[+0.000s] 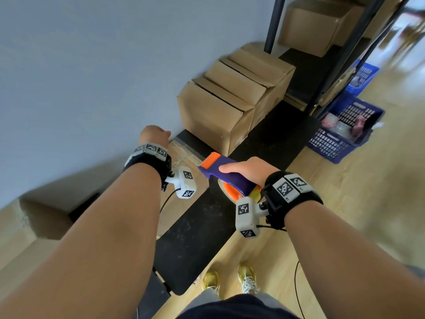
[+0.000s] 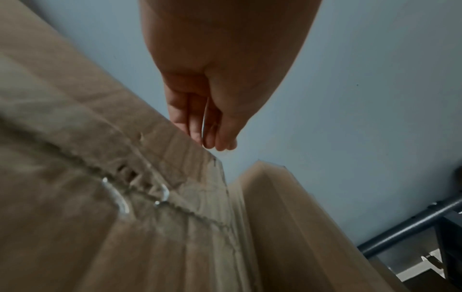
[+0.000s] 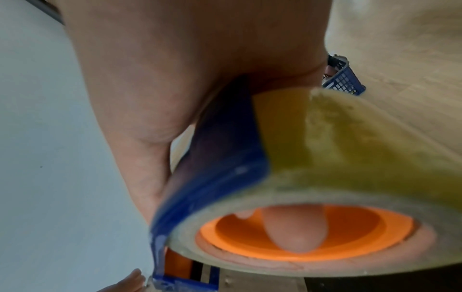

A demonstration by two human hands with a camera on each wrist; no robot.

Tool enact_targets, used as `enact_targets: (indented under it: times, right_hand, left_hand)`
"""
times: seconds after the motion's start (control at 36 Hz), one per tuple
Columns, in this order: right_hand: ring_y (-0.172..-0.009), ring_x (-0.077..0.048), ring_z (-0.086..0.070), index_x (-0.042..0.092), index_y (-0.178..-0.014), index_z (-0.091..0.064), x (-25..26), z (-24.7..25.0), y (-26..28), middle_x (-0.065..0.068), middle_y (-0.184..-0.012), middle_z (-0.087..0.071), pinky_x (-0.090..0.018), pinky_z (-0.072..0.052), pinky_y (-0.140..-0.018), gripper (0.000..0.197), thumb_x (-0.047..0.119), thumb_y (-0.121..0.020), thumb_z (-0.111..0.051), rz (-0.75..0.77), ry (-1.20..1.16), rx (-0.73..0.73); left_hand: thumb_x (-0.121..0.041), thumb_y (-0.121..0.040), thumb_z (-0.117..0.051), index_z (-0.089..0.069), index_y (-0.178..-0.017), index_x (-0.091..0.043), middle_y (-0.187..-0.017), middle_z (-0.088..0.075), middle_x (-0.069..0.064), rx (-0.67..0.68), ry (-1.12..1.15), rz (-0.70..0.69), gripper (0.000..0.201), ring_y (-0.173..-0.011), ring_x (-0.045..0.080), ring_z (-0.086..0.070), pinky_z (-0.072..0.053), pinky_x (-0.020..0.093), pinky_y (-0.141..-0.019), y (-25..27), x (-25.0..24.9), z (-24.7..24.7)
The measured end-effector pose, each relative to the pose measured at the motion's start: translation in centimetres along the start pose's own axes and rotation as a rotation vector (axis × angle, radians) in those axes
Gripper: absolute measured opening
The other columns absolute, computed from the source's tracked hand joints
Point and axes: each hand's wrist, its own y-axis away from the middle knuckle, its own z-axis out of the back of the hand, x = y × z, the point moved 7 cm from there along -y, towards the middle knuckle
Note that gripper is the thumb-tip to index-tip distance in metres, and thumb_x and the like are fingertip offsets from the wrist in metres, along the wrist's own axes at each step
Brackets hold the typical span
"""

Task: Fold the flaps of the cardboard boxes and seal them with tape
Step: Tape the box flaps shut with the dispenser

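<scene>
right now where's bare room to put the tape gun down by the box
The black platform lies bare between the box being taped and the wood floor, right under the tape dispenser in the right hand. Farther along, stacked boxes crowd it; the blue crates take the floor beside the shelf.

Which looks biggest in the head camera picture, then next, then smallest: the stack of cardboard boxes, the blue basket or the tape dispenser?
1. Stack of cardboard boxes, the largest.
2. Blue basket.
3. Tape dispenser, held by the right hand, the smallest.
The dispenser is nearer the camera, so it looks bigger than it would beside the others.
</scene>
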Motion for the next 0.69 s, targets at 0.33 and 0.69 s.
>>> enact_targets:
  times: [0.33,0.69]
  right_hand:
    - [-0.093,-0.017,-0.062,0.010,-0.124,-0.056,-0.2,-0.2,-0.6,-0.004,-0.104,-0.065,-0.030,-0.047,-0.078,0.072,0.060,-0.074,-0.072,-0.021,-0.013,0.012]
    - [-0.091,-0.020,-0.067,0.009,-0.115,-0.062,0.6,-0.3,-1.1,-0.006,-0.102,-0.069,-0.029,-0.051,-0.077,0.071,0.060,-0.068,-0.076,0.013,-0.042,-0.048]
  left_hand:
    - [-0.026,-0.096,-0.050,-0.056,-0.125,-0.011,-0.119,-0.064,0.011,0.081,-0.148,-0.022,0.033,-0.108,0.027,-0.061,-0.044,0.027,-0.079,-0.2,0.3,-1.8]
    - [-0.019,-0.098,-0.043,-0.050,-0.127,0.000,-0.124,-0.054,0.021,-0.016,-0.256,-0.064,0.036,-0.115,0.036,-0.053,-0.044,0.041,-0.093,0.4,0.7,-2.1]
